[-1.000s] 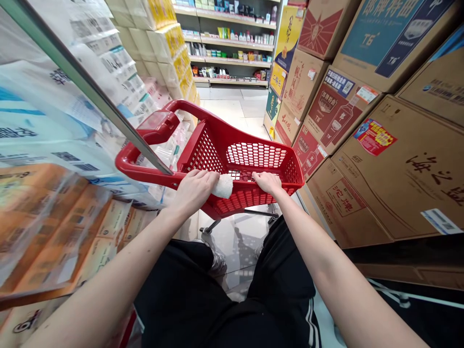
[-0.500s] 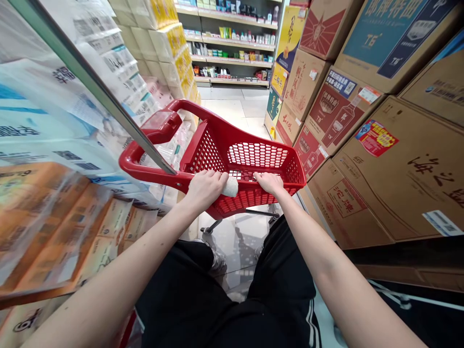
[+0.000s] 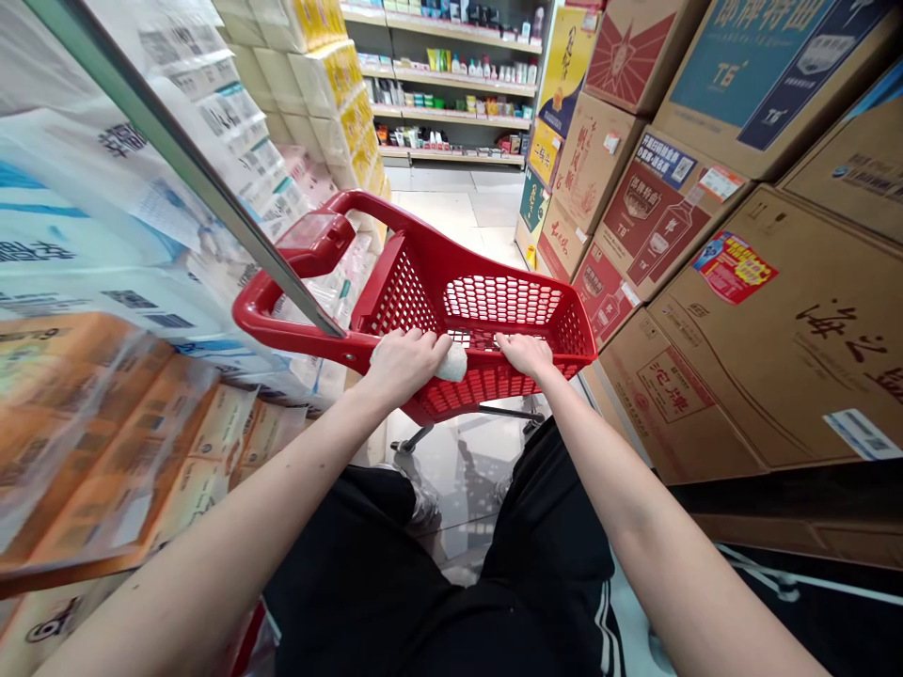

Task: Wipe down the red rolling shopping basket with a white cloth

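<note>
A red plastic shopping cart (image 3: 486, 381) stands sideways in front of me, its lattice basket holding nothing that I can see. My left hand (image 3: 407, 362) is closed over the basket's near rim with a folded white cloth (image 3: 451, 361) under the fingers, pressed on the red plastic. Part of the cloth is hidden by the hand. Farther right on the same rim, my right hand (image 3: 526, 354) grips the edge with its fingers curled over into the basket. A grey metal pole (image 3: 190, 165) passes in front of the cart's handle (image 3: 282, 324) on the left.
Stacked cartons (image 3: 768, 348) wall the right side. Wrapped paper packs (image 3: 91, 254) and orange packs (image 3: 91, 404) are piled on the left. Shelves of bottles and tubes (image 3: 458, 89) stand at the far end, beyond a tiled floor (image 3: 480, 202).
My left hand has slid very slightly to the right along the rim with the white cloth. The right hand keeps its hold, and the cart looks almost still.
</note>
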The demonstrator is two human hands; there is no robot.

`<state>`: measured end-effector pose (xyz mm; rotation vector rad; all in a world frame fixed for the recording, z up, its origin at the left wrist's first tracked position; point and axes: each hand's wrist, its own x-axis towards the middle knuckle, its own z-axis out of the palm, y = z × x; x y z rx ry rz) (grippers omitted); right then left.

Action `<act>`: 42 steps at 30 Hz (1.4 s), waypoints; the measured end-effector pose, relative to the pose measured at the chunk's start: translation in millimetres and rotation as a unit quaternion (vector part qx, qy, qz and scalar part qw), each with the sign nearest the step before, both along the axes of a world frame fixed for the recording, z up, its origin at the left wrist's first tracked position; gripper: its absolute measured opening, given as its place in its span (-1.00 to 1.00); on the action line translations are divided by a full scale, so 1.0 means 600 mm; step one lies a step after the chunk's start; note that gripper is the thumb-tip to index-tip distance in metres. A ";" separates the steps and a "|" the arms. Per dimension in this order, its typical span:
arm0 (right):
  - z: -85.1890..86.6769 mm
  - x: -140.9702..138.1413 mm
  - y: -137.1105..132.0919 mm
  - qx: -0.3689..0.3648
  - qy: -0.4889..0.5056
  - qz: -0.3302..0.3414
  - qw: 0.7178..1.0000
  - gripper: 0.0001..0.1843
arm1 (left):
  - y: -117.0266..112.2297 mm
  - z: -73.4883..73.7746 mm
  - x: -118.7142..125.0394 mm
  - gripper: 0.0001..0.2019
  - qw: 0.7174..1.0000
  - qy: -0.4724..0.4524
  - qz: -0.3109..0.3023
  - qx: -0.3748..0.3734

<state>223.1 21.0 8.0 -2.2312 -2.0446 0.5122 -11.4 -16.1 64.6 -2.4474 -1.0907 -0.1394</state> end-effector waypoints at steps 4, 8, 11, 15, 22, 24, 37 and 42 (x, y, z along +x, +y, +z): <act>0.006 0.000 -0.003 -0.013 -0.005 -0.007 1.000 -0.27 | 0.006 0.001 -0.001 -0.83 1.000 0.016 -0.010 -0.018; 0.005 0.003 -0.004 -0.012 -0.007 -0.009 1.000 -0.27 | 0.009 0.001 -0.004 -0.82 0.999 0.034 -0.036 -0.009; 0.001 0.004 -0.004 -0.007 -0.007 -0.004 1.000 -0.24 | 0.009 -0.001 -0.005 -0.82 0.998 0.034 -0.049 0.001; -0.002 0.002 -0.002 0.000 -0.008 -0.004 1.000 -0.25 | 0.009 -0.007 -0.006 -0.83 0.998 0.026 -0.050 0.020; -0.001 0.001 -0.002 -0.003 -0.007 -0.007 1.000 -0.27 | 0.007 -0.013 0.004 -0.84 0.998 0.012 -0.055 0.021; -0.001 0.001 -0.003 0.001 -0.004 -0.009 1.000 -0.27 | 0.005 -0.015 0.011 -0.85 0.999 0.001 -0.049 0.014; -0.003 0.001 -0.004 0.002 -0.003 -0.005 1.000 -0.24 | 0.006 -0.019 0.022 -0.87 0.999 -0.005 -0.037 -0.002; 0.002 -0.002 -0.008 0.002 -0.004 -0.013 1.000 -0.24 | 0.005 -0.025 0.038 -0.86 0.999 -0.017 -0.044 -0.016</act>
